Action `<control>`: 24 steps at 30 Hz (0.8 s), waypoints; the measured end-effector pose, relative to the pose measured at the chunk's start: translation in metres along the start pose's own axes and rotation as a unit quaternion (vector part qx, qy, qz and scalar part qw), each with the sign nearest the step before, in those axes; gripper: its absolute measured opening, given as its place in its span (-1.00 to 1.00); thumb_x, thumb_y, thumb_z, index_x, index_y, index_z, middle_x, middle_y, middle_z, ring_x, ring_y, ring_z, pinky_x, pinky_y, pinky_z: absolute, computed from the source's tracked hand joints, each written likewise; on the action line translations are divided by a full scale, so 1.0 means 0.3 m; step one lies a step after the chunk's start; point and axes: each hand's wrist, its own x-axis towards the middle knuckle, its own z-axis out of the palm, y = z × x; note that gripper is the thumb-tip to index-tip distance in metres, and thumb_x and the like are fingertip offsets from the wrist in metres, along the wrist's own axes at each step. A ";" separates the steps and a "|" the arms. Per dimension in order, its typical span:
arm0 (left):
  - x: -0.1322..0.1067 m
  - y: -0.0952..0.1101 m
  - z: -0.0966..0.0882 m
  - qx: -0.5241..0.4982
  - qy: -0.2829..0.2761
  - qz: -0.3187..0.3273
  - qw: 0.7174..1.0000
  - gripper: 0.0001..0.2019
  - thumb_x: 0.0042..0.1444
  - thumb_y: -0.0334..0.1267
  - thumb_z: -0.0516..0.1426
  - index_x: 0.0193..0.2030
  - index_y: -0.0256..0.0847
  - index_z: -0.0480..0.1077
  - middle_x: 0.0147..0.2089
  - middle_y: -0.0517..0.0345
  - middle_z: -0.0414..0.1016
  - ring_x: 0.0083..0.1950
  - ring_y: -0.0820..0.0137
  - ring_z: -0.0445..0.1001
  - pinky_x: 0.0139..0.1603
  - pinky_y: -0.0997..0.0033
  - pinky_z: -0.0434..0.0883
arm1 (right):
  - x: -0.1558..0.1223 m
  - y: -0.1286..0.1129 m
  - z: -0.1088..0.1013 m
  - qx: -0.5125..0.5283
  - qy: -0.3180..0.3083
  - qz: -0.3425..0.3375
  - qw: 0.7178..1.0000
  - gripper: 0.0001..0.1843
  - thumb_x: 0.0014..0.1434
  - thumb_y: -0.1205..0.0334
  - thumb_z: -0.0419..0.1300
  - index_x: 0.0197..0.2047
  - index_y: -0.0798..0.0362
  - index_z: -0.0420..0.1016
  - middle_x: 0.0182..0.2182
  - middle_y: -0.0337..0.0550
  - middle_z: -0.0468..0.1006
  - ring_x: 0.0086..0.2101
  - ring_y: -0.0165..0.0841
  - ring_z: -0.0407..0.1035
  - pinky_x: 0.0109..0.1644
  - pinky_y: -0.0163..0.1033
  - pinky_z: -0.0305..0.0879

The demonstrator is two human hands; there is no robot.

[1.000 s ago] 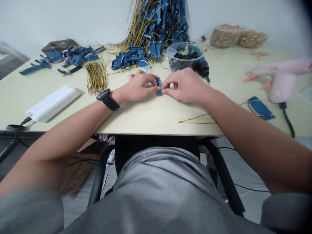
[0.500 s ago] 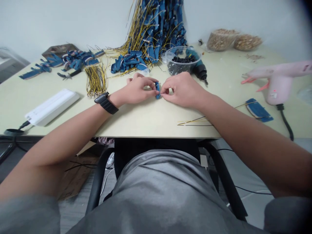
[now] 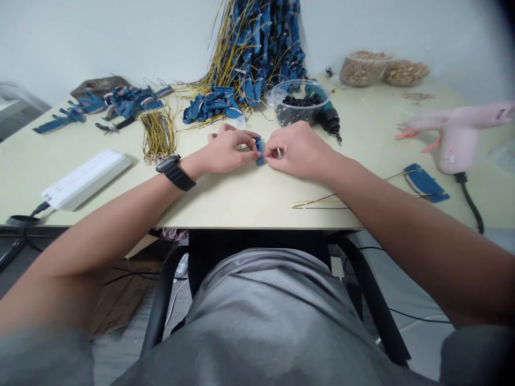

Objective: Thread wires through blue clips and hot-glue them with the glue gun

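At the bench (image 3: 241, 206), left hand (image 3: 229, 153) pinches a blue piece (image 3: 259, 143), probably unfinished; right hand (image 3: 296, 151) is pinched closed, its hold unclear.

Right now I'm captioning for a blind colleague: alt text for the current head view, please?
A person's left hand pinches a small blue part at a pale table, the right hand close beside it. Behind are a clear tub of black pieces and heaped blue parts with yellow wires; a pink glue gun is at right.
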 end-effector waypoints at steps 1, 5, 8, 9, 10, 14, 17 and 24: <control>0.000 0.003 -0.002 0.000 -0.001 -0.004 1.000 -0.66 0.45 0.22 0.42 0.00 0.02 0.82 0.64 0.00 0.80 0.71 -0.51 0.41 0.66 -0.88 0.28 | 0.000 -0.002 -0.001 -0.001 -0.001 0.000 1.000 -0.82 0.46 0.19 0.46 -0.18 -0.12 0.94 -0.16 -0.02 0.90 -0.10 0.02 0.67 0.11 0.11 0.45; 0.000 0.019 -0.012 -0.002 -0.011 -0.020 1.000 -0.71 0.42 0.14 0.42 -0.02 0.00 0.82 0.67 0.03 0.78 0.73 -0.50 0.41 0.74 -0.86 0.23 | 0.002 -0.007 -0.004 -0.001 -0.003 0.000 1.000 -0.80 0.47 0.19 0.44 -0.18 -0.12 0.95 -0.15 0.00 0.90 -0.10 0.03 0.69 0.12 0.12 0.48; 0.000 0.026 -0.016 -0.003 -0.013 -0.021 1.000 -0.72 0.41 0.12 0.43 -0.01 0.00 0.83 0.66 -0.01 0.78 0.73 -0.50 0.42 0.75 -0.87 0.23 | 0.003 -0.009 -0.006 0.003 -0.008 0.006 1.000 -0.81 0.47 0.14 0.46 -0.15 -0.16 0.97 -0.15 -0.01 0.91 -0.08 0.06 0.69 0.13 0.14 0.51; 0.000 0.026 -0.016 -0.001 -0.013 -0.022 1.000 -0.72 0.41 0.12 0.43 -0.01 0.00 0.83 0.67 -0.02 0.78 0.73 -0.51 0.42 0.74 -0.90 0.23 | 0.004 -0.010 -0.006 0.005 -0.008 0.008 1.000 -0.82 0.46 0.13 0.47 -0.16 -0.17 0.97 -0.16 -0.02 0.91 -0.07 0.07 0.69 0.12 0.15 0.51; 0.000 0.024 -0.015 0.000 -0.013 -0.024 1.000 -0.72 0.40 0.12 0.43 -0.01 0.00 0.84 0.67 -0.04 0.77 0.72 -0.53 0.42 0.73 -0.93 0.23 | 0.005 -0.010 -0.006 0.009 -0.007 0.009 1.000 -0.82 0.46 0.14 0.48 -0.18 -0.18 0.96 -0.17 -0.02 0.91 -0.08 0.07 0.69 0.12 0.15 0.51; 0.005 0.007 -0.006 -0.002 -0.002 -0.017 1.000 -0.72 0.38 0.12 0.42 -0.02 0.02 0.85 0.67 -0.02 0.78 0.71 -0.53 0.44 0.71 -0.97 0.27 | 0.007 -0.012 -0.007 0.027 -0.003 0.015 1.000 -0.83 0.40 0.22 0.50 -0.27 -0.16 0.91 -0.17 0.00 0.89 -0.09 0.08 0.71 0.10 0.17 0.48; 0.007 0.006 -0.004 -0.009 0.001 -0.008 1.000 -0.72 0.38 0.11 0.41 -0.04 0.00 0.85 0.63 -0.02 0.82 0.69 -0.49 0.49 0.74 -0.91 0.30 | 0.006 -0.011 -0.009 0.029 -0.008 0.015 0.999 -0.82 0.40 0.24 0.48 -0.26 -0.15 0.91 -0.16 0.00 0.90 -0.10 0.06 0.71 0.10 0.16 0.48; -0.008 0.066 -0.018 -0.021 -0.012 -0.048 0.999 -0.70 0.38 0.07 0.37 -0.03 -0.04 0.85 0.65 -0.03 0.80 0.77 -0.50 0.46 0.83 -0.77 0.27 | 0.002 0.002 -0.006 -0.004 -0.003 -0.025 1.000 -0.75 0.49 0.24 0.38 -0.23 -0.09 0.87 -0.20 -0.03 0.88 -0.14 -0.02 0.69 0.04 0.08 0.49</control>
